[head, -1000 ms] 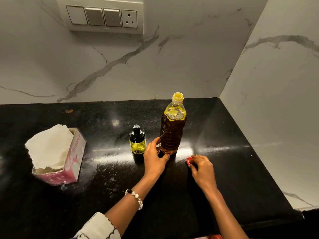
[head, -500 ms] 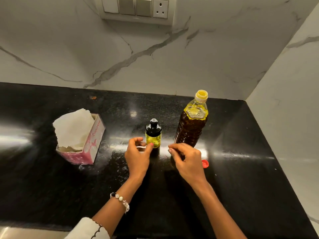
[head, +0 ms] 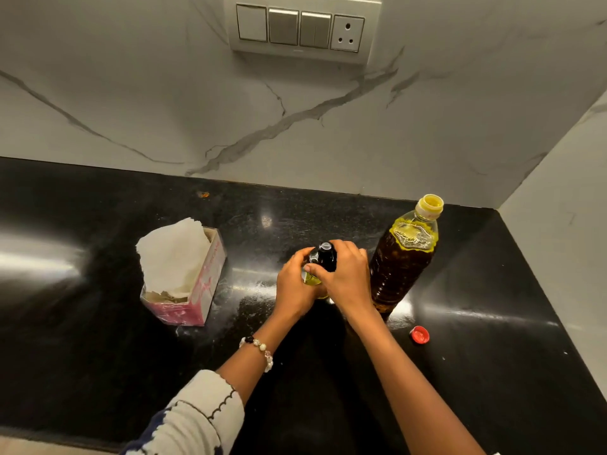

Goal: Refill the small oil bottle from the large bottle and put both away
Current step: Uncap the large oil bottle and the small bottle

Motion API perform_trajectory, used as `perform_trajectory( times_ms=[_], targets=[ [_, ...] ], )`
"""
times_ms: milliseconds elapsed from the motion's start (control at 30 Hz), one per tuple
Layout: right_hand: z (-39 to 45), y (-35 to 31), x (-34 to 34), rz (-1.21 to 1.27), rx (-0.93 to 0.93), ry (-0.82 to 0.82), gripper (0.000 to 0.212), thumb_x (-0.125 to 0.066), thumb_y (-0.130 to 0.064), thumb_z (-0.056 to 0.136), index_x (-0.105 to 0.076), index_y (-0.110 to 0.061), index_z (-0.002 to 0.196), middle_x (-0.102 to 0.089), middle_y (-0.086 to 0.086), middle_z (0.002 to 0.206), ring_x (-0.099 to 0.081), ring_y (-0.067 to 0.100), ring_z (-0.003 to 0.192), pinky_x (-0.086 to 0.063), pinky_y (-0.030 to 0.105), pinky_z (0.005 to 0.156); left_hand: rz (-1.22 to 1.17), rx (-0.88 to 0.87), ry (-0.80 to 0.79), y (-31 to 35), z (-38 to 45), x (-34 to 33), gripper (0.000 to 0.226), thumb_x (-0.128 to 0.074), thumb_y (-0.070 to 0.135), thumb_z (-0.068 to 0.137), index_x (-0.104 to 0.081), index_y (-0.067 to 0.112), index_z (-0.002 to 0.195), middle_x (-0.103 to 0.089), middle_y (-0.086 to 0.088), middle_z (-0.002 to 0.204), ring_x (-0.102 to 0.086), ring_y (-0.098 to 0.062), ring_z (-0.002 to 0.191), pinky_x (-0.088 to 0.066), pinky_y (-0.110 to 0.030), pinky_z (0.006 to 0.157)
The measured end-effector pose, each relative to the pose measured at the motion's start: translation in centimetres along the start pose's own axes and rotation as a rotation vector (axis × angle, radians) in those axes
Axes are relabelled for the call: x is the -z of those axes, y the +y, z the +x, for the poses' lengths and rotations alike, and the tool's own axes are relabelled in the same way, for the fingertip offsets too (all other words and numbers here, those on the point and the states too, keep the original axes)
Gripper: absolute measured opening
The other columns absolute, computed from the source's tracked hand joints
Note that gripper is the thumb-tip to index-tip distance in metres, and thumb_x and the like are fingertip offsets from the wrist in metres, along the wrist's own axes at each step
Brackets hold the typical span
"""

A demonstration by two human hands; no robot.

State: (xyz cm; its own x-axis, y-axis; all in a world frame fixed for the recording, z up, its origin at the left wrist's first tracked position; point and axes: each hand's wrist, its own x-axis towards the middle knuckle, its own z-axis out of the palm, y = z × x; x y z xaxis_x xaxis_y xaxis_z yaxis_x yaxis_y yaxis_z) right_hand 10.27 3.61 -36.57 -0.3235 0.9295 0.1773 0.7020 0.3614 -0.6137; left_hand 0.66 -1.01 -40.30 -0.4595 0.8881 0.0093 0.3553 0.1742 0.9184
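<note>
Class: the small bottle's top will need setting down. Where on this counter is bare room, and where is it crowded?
Bare: counter left of the tissue box, and right of the red cap. Crowded: left hand and right hand grip the small bottle beside the large bottle.

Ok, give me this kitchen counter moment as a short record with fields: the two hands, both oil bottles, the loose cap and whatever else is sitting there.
left hand: wrapped round the body of the small oil bottle
right hand: gripping the small bottle's black top
small oil bottle: upright on the counter, top on
large oil bottle: upright, uncapped, just right of the hands
red cap: lying loose on the counter, near the large bottle's base
tissue box: left of the hands, white paper sticking out
stage: pouring not yet begun
</note>
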Motion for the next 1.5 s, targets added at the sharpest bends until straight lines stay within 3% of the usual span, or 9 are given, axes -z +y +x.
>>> perform_trajectory(
  times_ms=[267,400,500,667,800,1000,1200,1400,1500],
  targets=[
    [0.4,-0.5,0.3,0.074,0.006,-0.08,0.052,-0.082,-0.026,0.067,-0.062,-0.013,0.113,-0.064,0.005,0.104,-0.052,0.019,0.102,-0.034,0.022,0.078,0.057,-0.015,0.023,-1.7,0.7,0.3,0.075,-0.087,0.02,0.055,-0.059,0.026,0.124,-0.064,0.003,0.114,-0.056,-0.012,0.107,-0.049,-0.028,0.089],
    [1.0,0.0,1.1,0.158,-0.049,-0.224,0.072,-0.084,-0.019,0.066,-0.053,-0.021,0.131,-0.06,0.006,0.121,-0.053,0.019,0.116,-0.045,0.026,0.093,0.063,-0.04,0.001,-1.8,0.9,0.5,0.078,-0.09,0.026,0.055,-0.059,0.021,0.126,-0.063,0.003,0.117,-0.053,-0.011,0.11,-0.041,-0.022,0.089],
    [1.1,-0.2,1.4,0.21,-0.057,-0.293,0.093,-0.089,-0.023,0.062,-0.041,-0.021,0.142,-0.052,0.005,0.136,-0.044,0.019,0.128,-0.041,0.034,0.106,0.072,-0.03,-0.012,-1.8,1.0,0.7,0.081,-0.09,0.027,0.056,-0.057,0.02,0.13,-0.061,0.003,0.12,-0.051,-0.01,0.112,-0.04,-0.021,0.089],
    [0.6,-0.8,1.0,0.146,-0.009,-0.162,0.076,-0.085,-0.019,0.067,-0.048,-0.015,0.133,-0.051,0.004,0.127,-0.045,0.019,0.123,-0.039,0.026,0.099,0.082,-0.042,-0.013,-1.9,1.0,0.7,0.08,-0.089,0.028,0.055,-0.057,0.02,0.129,-0.064,0.004,0.117,-0.053,-0.012,0.11,-0.042,-0.023,0.088],
    [1.0,-1.0,1.6,0.21,-0.055,-0.293,0.087,-0.077,0.001,0.069,-0.036,-0.023,0.142,-0.05,0.004,0.136,-0.045,0.021,0.128,-0.043,0.035,0.105,0.089,-0.038,-0.016,-1.8,0.9,0.8,0.08,-0.088,0.031,0.053,-0.058,0.023,0.127,-0.064,0.007,0.114,-0.053,-0.013,0.108,-0.046,-0.03,0.091],
    [0.6,-1.4,1.2,0.125,-0.012,-0.159,0.082,-0.084,-0.024,0.07,-0.04,-0.016,0.139,-0.049,0.006,0.128,-0.042,0.02,0.122,-0.037,0.029,0.099,0.061,-0.025,-0.016,-1.5,0.7,0.9,0.079,-0.088,0.022,0.06,-0.054,0.02,0.131,-0.06,0.004,0.116,-0.05,-0.015,0.111,-0.045,-0.03,0.09],
    [0.8,-1.4,1.9,0.205,-0.023,-0.27,0.085,-0.074,0.003,0.071,-0.034,-0.021,0.143,-0.052,0.005,0.132,-0.046,0.022,0.126,-0.044,0.036,0.103,0.08,-0.028,-0.016,-1.4,0.6,0.9,0.078,-0.087,0.027,0.057,-0.057,0.021,0.129,-0.062,0.004,0.118,-0.052,-0.016,0.11,-0.046,-0.036,0.093],
    [0.4,-1.6,1.2,0.131,-0.036,-0.152,0.09,-0.085,-0.023,0.068,-0.035,-0.018,0.142,-0.047,0.008,0.13,-0.042,0.021,0.125,-0.041,0.038,0.104,0.068,-0.023,-0.016,-1.2,0.7,1.0,0.075,-0.087,0.022,0.06,-0.057,0.021,0.129,-0.064,0.004,0.115,-0.051,-0.015,0.109,-0.047,-0.033,0.089],
    [0.4,-1.5,1.2,0.153,-0.031,-0.135,0.084,-0.084,-0.016,0.069,-0.038,-0.015,0.139,-0.051,0.006,0.124,-0.048,0.02,0.118,-0.044,0.032,0.098,0.077,-0.022,-0.022,-1.3,0.6,0.9,0.076,-0.087,0.028,0.058,-0.057,0.023,0.128,-0.066,0.005,0.116,-0.052,-0.016,0.109,-0.047,-0.036,0.089]
  ],
)
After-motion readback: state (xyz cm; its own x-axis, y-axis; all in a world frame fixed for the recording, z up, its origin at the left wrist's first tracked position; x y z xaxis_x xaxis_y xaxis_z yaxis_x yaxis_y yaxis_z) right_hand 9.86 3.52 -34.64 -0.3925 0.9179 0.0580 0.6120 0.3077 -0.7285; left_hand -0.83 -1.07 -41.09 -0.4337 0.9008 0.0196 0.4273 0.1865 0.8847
